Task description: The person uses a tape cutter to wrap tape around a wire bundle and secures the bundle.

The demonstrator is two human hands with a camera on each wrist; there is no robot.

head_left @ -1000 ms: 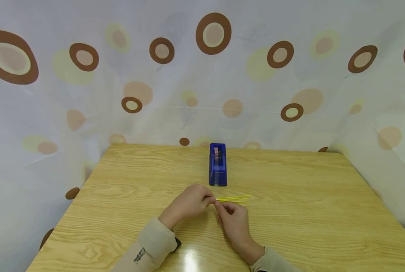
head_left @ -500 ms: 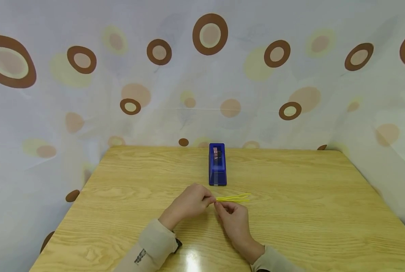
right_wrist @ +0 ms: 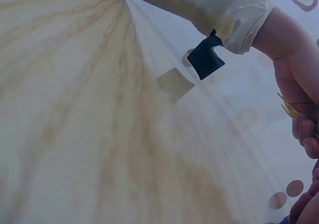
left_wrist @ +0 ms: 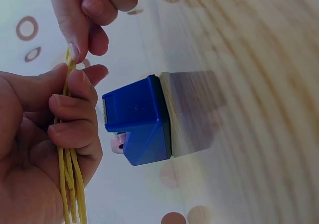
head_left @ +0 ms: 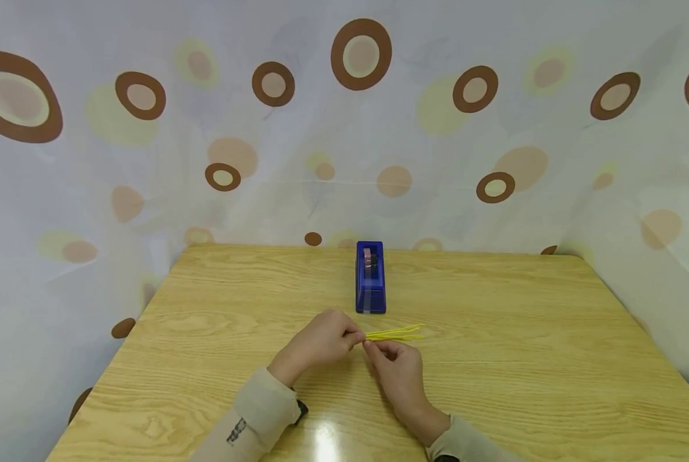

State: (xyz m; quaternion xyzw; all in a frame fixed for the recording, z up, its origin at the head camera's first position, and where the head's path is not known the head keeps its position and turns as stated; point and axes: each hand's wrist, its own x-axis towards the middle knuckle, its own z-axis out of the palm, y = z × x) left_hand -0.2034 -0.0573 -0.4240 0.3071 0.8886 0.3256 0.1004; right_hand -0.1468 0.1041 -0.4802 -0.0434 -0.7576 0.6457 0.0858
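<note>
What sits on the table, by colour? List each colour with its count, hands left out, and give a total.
Blue: 1, the tape dispenser standing on the table.
Yellow: 1, the bundle of thin strands, pinched at one end by the left hand and the right hand; single strands cannot be counted.
Total: 2

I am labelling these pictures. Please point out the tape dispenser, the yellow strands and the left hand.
tape dispenser (head_left: 370,289): head view, blue top face.
yellow strands (head_left: 399,333): head view, middle of the free bundle.
left hand (head_left: 320,341): head view, back of the hand.
</note>
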